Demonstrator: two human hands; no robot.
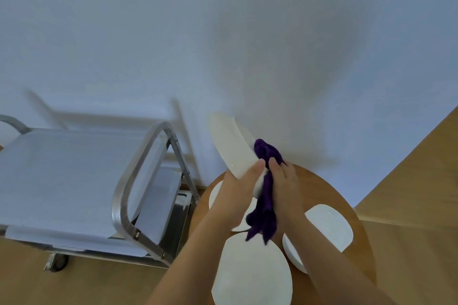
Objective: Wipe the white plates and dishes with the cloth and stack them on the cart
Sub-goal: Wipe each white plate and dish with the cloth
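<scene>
Fingers (pixel 257 166) of the left hand (pixel 244 181) curl round the near edge of a long white dish (pixel 233 146), holding it tilted up off the worktop (pixel 329 190), its far end rising toward the pale wall (pixel 223 32). Just right of them, touching the dish's other face, the fingers (pixel 275 166) of the right hand (pixel 285 181) lie fairly straight and press a purple cloth (pixel 266 195) against the dish. One bunch of the cloth sticks up above the fingertips; the rest hangs down below both hands.

Beneath the hands, on the round wooden worktop, several more white dishes lie flat. A large oval plate (pixel 252 272) sits nearest the person, under the forearms. A rounded square plate (pixel 329 225) lies to the right of the right wrist, overlapping a round dish (pixel 292 255) whose edge shows below the right forearm. Another white plate (pixel 215 195) peeks out left of the left wrist, and one more is mostly hidden behind the hanging cloth.

Left of the fingers, well apart from the dish, stands a metal cart (pixel 138 176) with a curved tube handle (pixel 121 190) and a pale top shelf (pixel 69 176). A lower shelf and a wheel (pixel 58 264) show beneath. The handle stands between the hands and the top shelf. Wooden floor (pixel 409 181) shows to the right.
</scene>
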